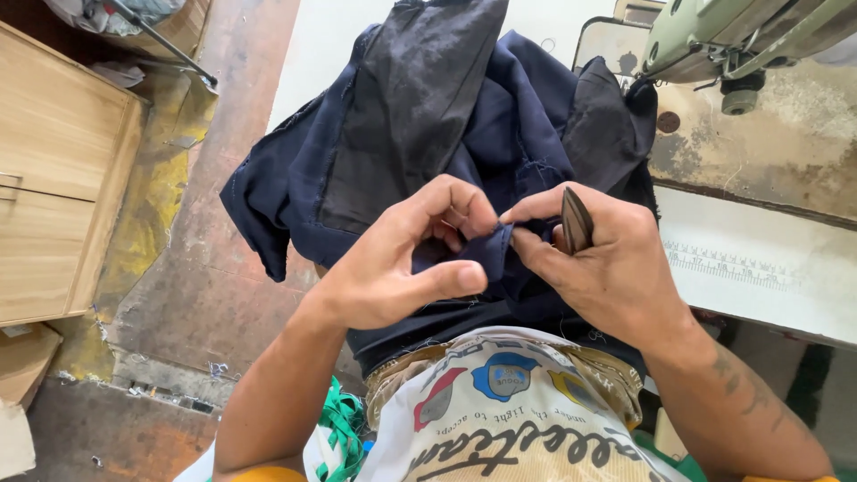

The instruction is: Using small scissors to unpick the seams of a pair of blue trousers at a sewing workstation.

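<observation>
Both hands' grip pinches navy cloth point(486, 254) fold; thin dark tool point(576, 220) in rt hand point(607, 268)

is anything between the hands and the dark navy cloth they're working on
Nothing visible. Both the left hand and right hand already pinch a fold of the dark navy cloth; the right also holds a small dark flat tool.

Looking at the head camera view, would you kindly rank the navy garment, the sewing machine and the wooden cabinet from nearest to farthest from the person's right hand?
1. The navy garment: pinched between the right hand and the left hand, in contact.
2. The sewing machine: up and to the right, at the top corner of the table.
3. The wooden cabinet: far across at the left edge, beyond the left hand.
</observation>
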